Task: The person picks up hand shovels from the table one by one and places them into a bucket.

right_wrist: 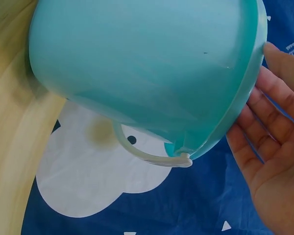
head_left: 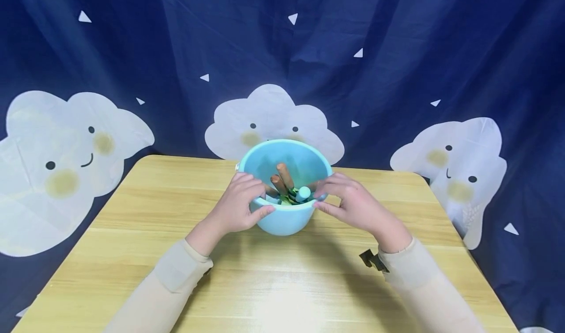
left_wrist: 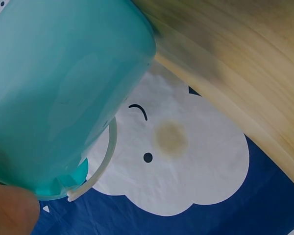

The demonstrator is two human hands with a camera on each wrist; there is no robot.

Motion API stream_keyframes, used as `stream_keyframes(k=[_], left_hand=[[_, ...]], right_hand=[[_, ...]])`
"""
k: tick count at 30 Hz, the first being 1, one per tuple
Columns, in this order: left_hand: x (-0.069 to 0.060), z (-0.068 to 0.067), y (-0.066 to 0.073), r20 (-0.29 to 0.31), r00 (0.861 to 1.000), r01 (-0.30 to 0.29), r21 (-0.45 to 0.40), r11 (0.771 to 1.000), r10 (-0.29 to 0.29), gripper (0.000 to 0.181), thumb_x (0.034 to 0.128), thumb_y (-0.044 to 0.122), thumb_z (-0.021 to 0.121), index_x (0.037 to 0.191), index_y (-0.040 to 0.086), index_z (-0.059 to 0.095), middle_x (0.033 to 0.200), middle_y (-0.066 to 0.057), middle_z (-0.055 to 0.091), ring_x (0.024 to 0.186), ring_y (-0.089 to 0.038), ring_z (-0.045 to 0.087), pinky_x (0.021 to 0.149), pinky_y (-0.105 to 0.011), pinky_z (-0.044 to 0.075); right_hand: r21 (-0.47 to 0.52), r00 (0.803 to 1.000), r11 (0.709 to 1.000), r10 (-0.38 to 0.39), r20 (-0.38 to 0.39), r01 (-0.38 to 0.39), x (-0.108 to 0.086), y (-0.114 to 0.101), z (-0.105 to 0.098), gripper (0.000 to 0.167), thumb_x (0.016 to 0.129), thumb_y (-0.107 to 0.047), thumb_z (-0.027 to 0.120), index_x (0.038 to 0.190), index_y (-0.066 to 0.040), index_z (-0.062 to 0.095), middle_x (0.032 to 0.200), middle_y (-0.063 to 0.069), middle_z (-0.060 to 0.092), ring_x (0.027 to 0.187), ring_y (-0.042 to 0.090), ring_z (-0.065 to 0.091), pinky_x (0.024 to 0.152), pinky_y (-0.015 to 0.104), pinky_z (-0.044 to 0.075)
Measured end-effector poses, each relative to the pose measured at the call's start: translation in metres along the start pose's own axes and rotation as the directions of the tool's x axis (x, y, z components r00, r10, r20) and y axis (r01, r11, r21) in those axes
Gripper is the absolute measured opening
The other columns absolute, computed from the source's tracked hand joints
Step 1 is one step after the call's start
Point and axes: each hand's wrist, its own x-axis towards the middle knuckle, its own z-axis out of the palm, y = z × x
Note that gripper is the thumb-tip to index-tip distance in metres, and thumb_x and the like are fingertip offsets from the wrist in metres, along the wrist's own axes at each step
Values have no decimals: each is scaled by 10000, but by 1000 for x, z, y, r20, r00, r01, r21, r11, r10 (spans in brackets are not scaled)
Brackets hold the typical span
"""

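A light blue plastic bucket (head_left: 282, 220) stands near the middle of the wooden table, its wide mouth toward me. My left hand (head_left: 240, 200) grips the rim at the left, fingers over the edge and thumb outside. At the right side of the rim, my right hand (head_left: 350, 200) pinches it between fingers and thumb. Inside lie brown sticks (head_left: 285, 176) with green parts, plus a light blue rod (head_left: 303, 193); their lower ends are hidden. A pale handle (right_wrist: 152, 157) hangs from the bucket's rim in the right wrist view.
The pale wooden table (head_left: 132, 254) has rounded far corners. Right behind it hangs a dark blue curtain (head_left: 379, 92) with white clouds and small triangles. A dark strap end (head_left: 372, 260) sticks out by the right sleeve.
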Motion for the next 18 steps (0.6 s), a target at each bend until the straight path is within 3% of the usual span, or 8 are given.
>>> stream_keyframes(k=[9, 18], left_hand=[[0, -4, 1, 25, 1000, -10, -26, 1000, 11, 538, 1008, 623, 382, 801, 154, 546, 863, 36, 632, 866, -178, 533, 888, -426, 365], [1, -11, 0, 83, 996, -12, -76, 997, 18, 351, 996, 470, 514, 885, 143, 573, 910, 40, 624, 912, -182, 532, 910, -434, 353]], right_hand=[[3, 999, 1000, -18, -34, 18, -3, 3, 6, 188, 822, -169, 835, 973, -119, 734, 1080, 10, 709, 1088, 227, 612, 976, 434, 480], [8, 999, 1000, -18, -48, 18, -4, 4, 7, 188, 820, -172, 838, 964, -124, 727, 1081, 7, 707, 1092, 254, 610, 983, 439, 472]])
